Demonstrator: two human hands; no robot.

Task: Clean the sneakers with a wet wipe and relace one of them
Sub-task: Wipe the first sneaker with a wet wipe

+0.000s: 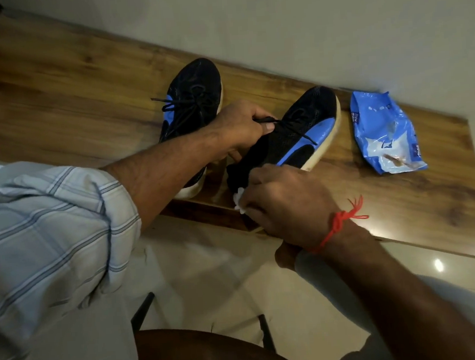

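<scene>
Dim, warm indoor light; a lamp glare spot on the glossy floor [438, 264]; wide-angle bending at edges.

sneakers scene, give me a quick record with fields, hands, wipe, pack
left hand: grips the right sneaker near its laces
right hand: pinches a white wipe at that sneaker's heel
other sneaker: on the wooden table, laced
wipe pack: blue, right of the sneakers

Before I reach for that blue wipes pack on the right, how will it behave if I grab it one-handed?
The wipes pack looks crumpled and sagging, so it will probably flex rather than lift stiffly. Its glossy film may be slippery to pinch. It lies flat on the wooden table, so it is unlikely to roll or tip.
</scene>
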